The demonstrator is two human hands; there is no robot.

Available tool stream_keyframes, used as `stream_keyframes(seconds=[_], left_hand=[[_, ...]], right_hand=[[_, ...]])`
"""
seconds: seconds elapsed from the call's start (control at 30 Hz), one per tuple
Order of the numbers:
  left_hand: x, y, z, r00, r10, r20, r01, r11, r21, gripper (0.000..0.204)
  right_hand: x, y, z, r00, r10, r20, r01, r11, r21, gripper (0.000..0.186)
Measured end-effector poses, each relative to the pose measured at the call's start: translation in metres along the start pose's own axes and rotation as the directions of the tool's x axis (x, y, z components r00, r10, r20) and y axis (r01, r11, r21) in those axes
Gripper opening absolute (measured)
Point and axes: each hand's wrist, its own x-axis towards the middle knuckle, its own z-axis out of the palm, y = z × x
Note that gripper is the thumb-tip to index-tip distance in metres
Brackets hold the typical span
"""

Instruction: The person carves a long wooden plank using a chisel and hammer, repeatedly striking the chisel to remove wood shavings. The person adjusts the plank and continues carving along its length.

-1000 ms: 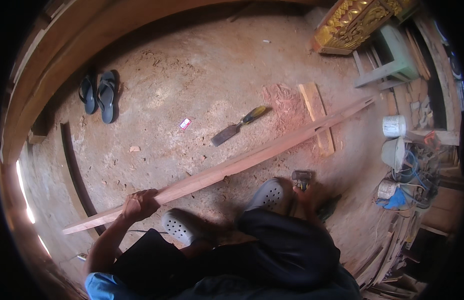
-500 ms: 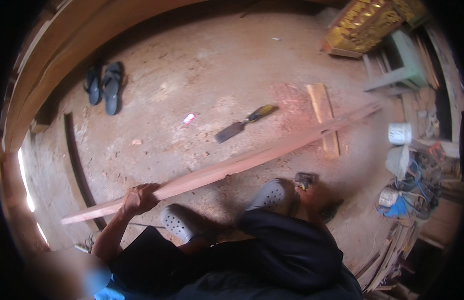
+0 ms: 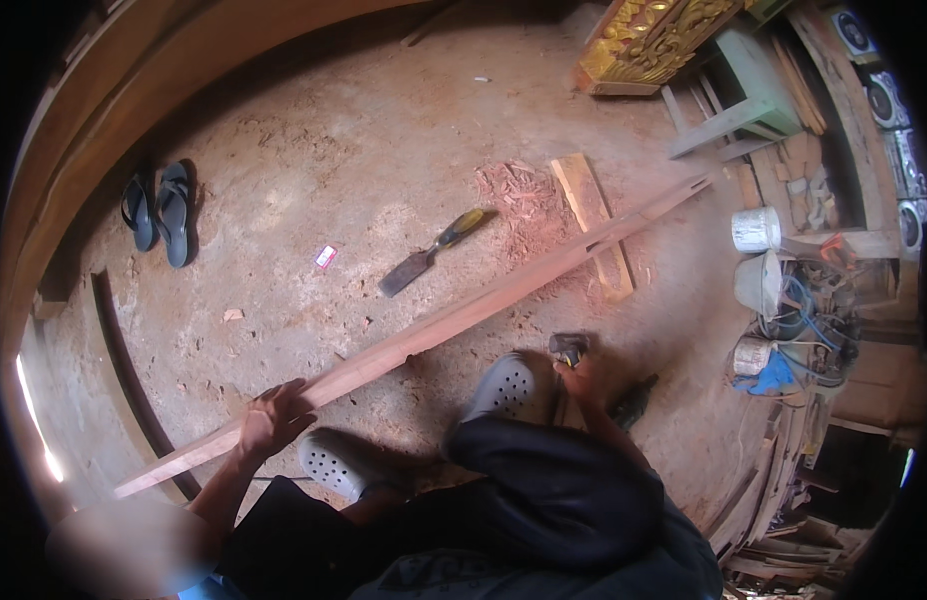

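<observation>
A long reddish wooden beam (image 3: 464, 308) runs diagonally from the lower left to the upper right. It has cut slots near its far right end. My left hand (image 3: 272, 420) is wrapped over the beam near its left end. By my right shoe, my right hand (image 3: 578, 380) is closed on a hammer (image 3: 571, 348), whose dark head stands above the fist; most of its handle is hidden. Beyond the beam lies a wide chisel (image 3: 434, 255) with a yellowish handle, out of reach of either hand. A short wooden batten (image 3: 576, 190) lies under the beam's right part.
Reddish shavings (image 3: 524, 195) are heaped beside the batten. Dark sandals (image 3: 174, 212) lie at the left. A carved gilded piece (image 3: 649, 45), a pale green stool (image 3: 754, 95), white buckets (image 3: 756, 230) and stacked scrap wood (image 3: 759, 490) line the right side. My grey clogs (image 3: 504, 388) are near the beam.
The view has turned, so the floor objects appear farther left. My left hand stays on the beam, and my right hand still holds the hammer by the shoe.
</observation>
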Motion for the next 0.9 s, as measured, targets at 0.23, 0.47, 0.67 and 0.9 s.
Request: stream_keyframes(seconds=[0.23, 0.47, 0.67, 0.9], left_hand=[[0.017, 0.009, 0.016, 0.998, -0.006, -0.055, 0.006, 1.0, -0.002, 0.039], [0.01, -0.003, 0.035, 0.973, -0.182, 0.141, 0.164, 0.978, 0.129, 0.046], [0.016, -0.002, 0.031, 0.975, -0.181, 0.132, 0.181, 0.983, 0.013, 0.047], [0.017, -0.005, 0.04, 0.991, -0.122, 0.054, 0.121, 0.992, 0.02, 0.043]], right_hand=[[0.006, 0.044, 0.021, 0.989, 0.096, -0.114, -0.087, 0.993, 0.085, 0.024], [0.012, 0.008, 0.032, 0.99, 0.124, 0.068, -0.115, 0.985, -0.13, 0.025], [0.024, -0.028, 0.044, 0.99, 0.074, 0.122, -0.033, 0.95, -0.312, 0.025], [0.04, -0.051, 0.052, 0.986, 0.035, 0.163, 0.029, 0.927, -0.373, 0.025]])
